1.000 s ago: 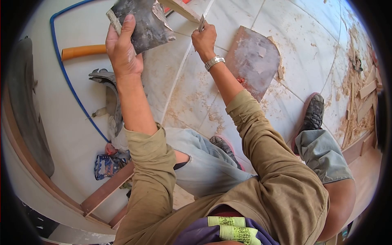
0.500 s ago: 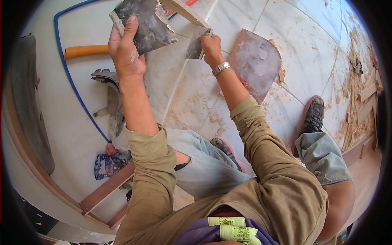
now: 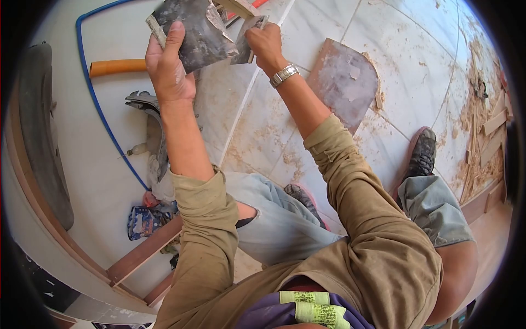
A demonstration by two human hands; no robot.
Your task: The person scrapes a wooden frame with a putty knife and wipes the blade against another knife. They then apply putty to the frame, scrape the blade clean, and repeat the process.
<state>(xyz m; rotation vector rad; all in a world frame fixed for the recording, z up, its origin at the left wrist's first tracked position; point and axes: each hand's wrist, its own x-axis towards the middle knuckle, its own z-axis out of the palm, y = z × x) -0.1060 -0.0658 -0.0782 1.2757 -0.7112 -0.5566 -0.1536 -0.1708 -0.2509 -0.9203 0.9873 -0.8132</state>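
My left hand [image 3: 171, 71] is closed on a dark, putty-smeared plate [image 3: 192, 35], thumb on its face, with a pale caked left edge and a lump of putty along its right side. In my right hand [image 3: 267, 46] is a smaller dark putty scraper [image 3: 245, 50] with a light strip along one edge. The scraper sits right at the plate's right edge and overlaps it in this view. A curved tan wooden piece [image 3: 239, 6] passes just behind both tools.
A brown board smeared grey [image 3: 342, 82] lies on the dusty tiled floor. To the left are an orange tube [image 3: 118, 68], a blue hose [image 3: 96, 104] and a blue packet [image 3: 145, 222]. Wood scraps and shavings [image 3: 490, 129] lie at the far right.
My right hand has moved left and slightly up, bringing the scraper from apart to the plate's right edge. My left hand and the plate have stayed nearly still.
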